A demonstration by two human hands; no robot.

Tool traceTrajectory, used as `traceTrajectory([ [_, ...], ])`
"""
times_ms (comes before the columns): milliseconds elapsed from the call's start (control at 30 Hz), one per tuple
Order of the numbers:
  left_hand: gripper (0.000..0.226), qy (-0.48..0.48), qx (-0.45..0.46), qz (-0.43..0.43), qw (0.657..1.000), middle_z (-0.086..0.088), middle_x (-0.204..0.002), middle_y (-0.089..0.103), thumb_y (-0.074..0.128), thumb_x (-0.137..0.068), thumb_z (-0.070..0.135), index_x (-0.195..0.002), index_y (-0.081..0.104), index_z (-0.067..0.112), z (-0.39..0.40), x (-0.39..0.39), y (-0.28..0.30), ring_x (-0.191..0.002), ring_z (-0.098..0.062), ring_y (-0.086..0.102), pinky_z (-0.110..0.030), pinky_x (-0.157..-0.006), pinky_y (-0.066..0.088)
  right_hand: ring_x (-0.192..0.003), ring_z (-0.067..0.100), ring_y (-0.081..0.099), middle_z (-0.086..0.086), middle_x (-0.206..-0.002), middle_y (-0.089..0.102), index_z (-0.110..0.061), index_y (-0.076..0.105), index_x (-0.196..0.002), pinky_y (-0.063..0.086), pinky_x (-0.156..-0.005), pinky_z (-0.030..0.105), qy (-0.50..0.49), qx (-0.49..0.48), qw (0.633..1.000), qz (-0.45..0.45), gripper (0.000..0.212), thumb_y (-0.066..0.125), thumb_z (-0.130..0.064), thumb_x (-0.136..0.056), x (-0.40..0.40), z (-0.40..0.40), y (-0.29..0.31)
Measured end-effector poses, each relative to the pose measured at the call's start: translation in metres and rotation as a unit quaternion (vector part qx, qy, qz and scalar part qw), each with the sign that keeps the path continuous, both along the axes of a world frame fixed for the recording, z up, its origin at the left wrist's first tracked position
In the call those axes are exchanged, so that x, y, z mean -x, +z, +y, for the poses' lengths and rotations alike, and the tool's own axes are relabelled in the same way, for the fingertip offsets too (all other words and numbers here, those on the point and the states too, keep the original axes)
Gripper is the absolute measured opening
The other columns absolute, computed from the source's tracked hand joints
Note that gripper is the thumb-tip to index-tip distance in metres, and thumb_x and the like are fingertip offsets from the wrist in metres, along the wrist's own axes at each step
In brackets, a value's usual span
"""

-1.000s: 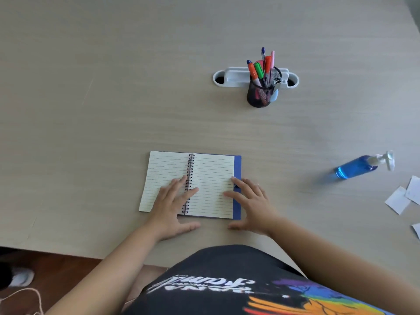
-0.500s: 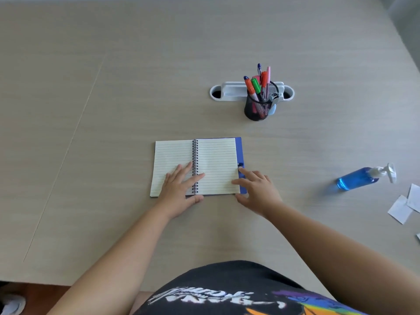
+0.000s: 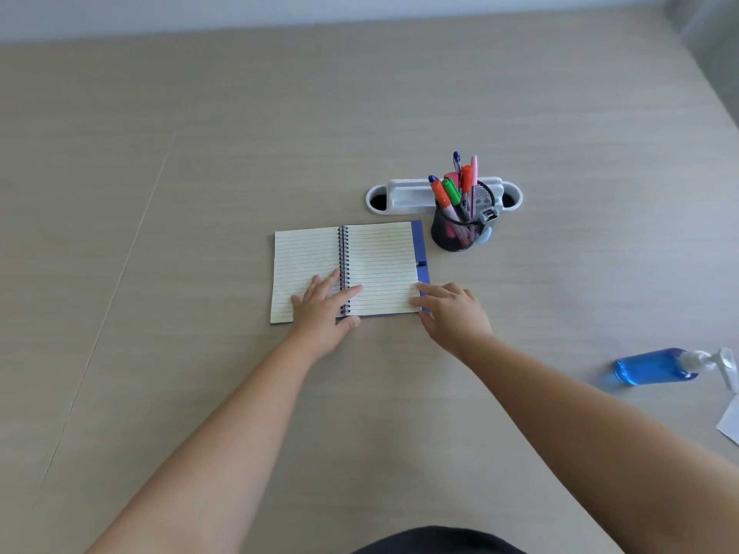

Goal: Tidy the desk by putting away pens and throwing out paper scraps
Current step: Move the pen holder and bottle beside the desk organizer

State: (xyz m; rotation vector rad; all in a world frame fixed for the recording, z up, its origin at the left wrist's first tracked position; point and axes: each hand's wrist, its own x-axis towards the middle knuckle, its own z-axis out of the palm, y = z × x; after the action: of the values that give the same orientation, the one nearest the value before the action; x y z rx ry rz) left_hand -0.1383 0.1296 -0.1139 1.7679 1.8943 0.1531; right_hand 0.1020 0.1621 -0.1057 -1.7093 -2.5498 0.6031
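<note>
An open spiral notebook (image 3: 380, 257) with lined pages and a blue cover lies flat on the desk. My left hand (image 3: 326, 309) rests flat on its lower middle, fingers spread across the spiral. My right hand (image 3: 452, 313) touches the notebook's lower right corner, fingers apart. Just beyond the notebook stands a black mesh pen cup (image 3: 460, 223) holding several coloured pens and markers. One white paper scrap (image 3: 730, 423) shows at the right edge of the frame.
A white plastic cable grommet (image 3: 404, 197) is set into the desk behind the pen cup. A blue pump bottle (image 3: 660, 365) lies on its side at the right. A seam (image 3: 120, 273) runs down the desk's left part.
Both hands have slid the notebook away from me toward the pen cup. The view has tilted up, showing the desk's far edge; fewer paper scraps are in frame.
</note>
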Motion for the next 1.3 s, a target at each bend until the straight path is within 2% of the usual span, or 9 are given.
traceTrajectory([
  [300,0.050,0.014,-0.012,0.013,1.000,0.008,-0.161,0.012,0.057,-0.093,0.033,-0.138,0.042,0.044,0.017,-0.001,0.004,-0.149,-0.021,-0.001,-0.064,-0.113,0.001,-0.112,0.028,0.053,-0.006,-0.138,0.056,-0.029,0.068,-0.111,0.041,-0.089,0.041,-0.023,-0.022,0.999,0.029,0.025,0.051,-0.022,-0.094,0.003,0.010,-0.004],
  [433,0.046,0.036,-0.032,0.029,0.998,0.005,-0.160,0.017,0.057,-0.092,0.032,-0.136,0.046,0.040,0.010,-0.011,0.007,-0.149,-0.024,0.004,-0.065,-0.113,0.007,-0.118,0.025,0.051,-0.009,-0.142,0.051,-0.032,0.067,-0.114,0.041,-0.092,0.039,-0.025,-0.009,0.999,0.044,0.026,0.051,-0.025,-0.094,0.001,-0.001,-0.001],
  [600,0.046,-0.002,-0.056,0.061,0.997,0.001,-0.160,0.015,0.059,-0.088,0.038,-0.133,0.050,0.038,-0.011,-0.030,0.010,-0.148,-0.027,0.006,-0.057,-0.114,0.010,-0.120,0.021,0.051,-0.005,-0.136,0.057,-0.029,0.071,-0.106,0.044,-0.094,0.034,-0.102,0.011,0.981,0.162,0.026,0.058,-0.016,-0.088,-0.028,-0.046,-0.002],
  [767,0.047,-0.066,-0.061,0.051,0.995,0.005,-0.160,0.014,0.056,-0.089,0.039,-0.135,0.050,0.037,-0.043,-0.075,0.007,-0.148,-0.025,0.005,-0.052,-0.116,0.009,-0.094,0.020,0.062,-0.001,-0.105,0.069,-0.019,0.076,-0.084,0.041,-0.079,0.022,-0.274,-0.021,0.929,0.247,0.022,0.063,-0.001,-0.080,-0.081,-0.104,-0.001],
  [933,0.053,-0.152,-0.031,0.040,0.987,0.008,-0.160,0.015,0.054,-0.090,0.040,-0.141,0.043,0.034,-0.057,-0.130,0.003,-0.149,-0.023,0.001,-0.049,-0.117,0.004,-0.081,0.022,0.063,-0.002,-0.093,0.064,-0.030,0.067,-0.078,0.048,-0.072,0.031,-0.456,0.032,0.835,0.305,0.026,0.058,-0.007,-0.083,-0.136,-0.135,0.007],
  [1033,0.057,-0.173,-0.020,0.038,0.984,0.009,-0.161,0.012,0.051,-0.092,0.041,-0.145,0.036,0.031,-0.053,-0.157,0.001,-0.149,-0.022,0.000,-0.048,-0.118,0.003,-0.073,0.017,0.060,0.003,-0.094,0.066,-0.031,0.063,-0.093,0.050,-0.066,0.033,-0.559,0.052,0.759,0.331,0.017,0.058,-0.018,-0.084,-0.164,-0.141,0.015],
  [1133,0.062,-0.170,-0.008,0.047,0.984,0.011,-0.161,0.008,0.045,-0.094,0.044,-0.150,0.023,0.029,-0.047,-0.176,-0.003,-0.149,-0.021,0.000,-0.047,-0.118,0.003,-0.075,0.009,0.058,0.002,-0.101,0.063,-0.021,0.051,-0.113,0.050,-0.075,0.036,-0.613,0.043,0.698,0.367,0.034,0.065,-0.023,-0.082,-0.182,-0.137,0.023],
  [1200,0.065,-0.165,-0.013,0.064,0.984,0.012,-0.161,0.005,0.041,-0.095,0.047,-0.152,0.016,0.029,-0.041,-0.184,-0.006,-0.149,-0.020,0.001,-0.047,-0.118,0.004,-0.078,0.009,0.059,0.000,-0.102,0.061,-0.026,0.041,-0.123,0.051,-0.077,0.036,-0.624,0.039,0.686,0.373,0.053,0.071,-0.027,-0.079,-0.191,-0.130,0.027],
  [1300,0.068,-0.153,-0.021,0.079,0.985,0.012,-0.162,0.002,0.037,-0.095,0.052,-0.153,0.011,0.028,-0.030,-0.193,-0.010,-0.149,-0.020,0.000,-0.047,-0.118,0.002,-0.090,0.014,0.061,-0.017,-0.106,0.052,-0.034,0.031,-0.133,0.049,-0.080,0.034,-0.593,0.034,0.705,0.388,0.071,0.074,-0.026,-0.077,-0.199,-0.117,0.030],
])
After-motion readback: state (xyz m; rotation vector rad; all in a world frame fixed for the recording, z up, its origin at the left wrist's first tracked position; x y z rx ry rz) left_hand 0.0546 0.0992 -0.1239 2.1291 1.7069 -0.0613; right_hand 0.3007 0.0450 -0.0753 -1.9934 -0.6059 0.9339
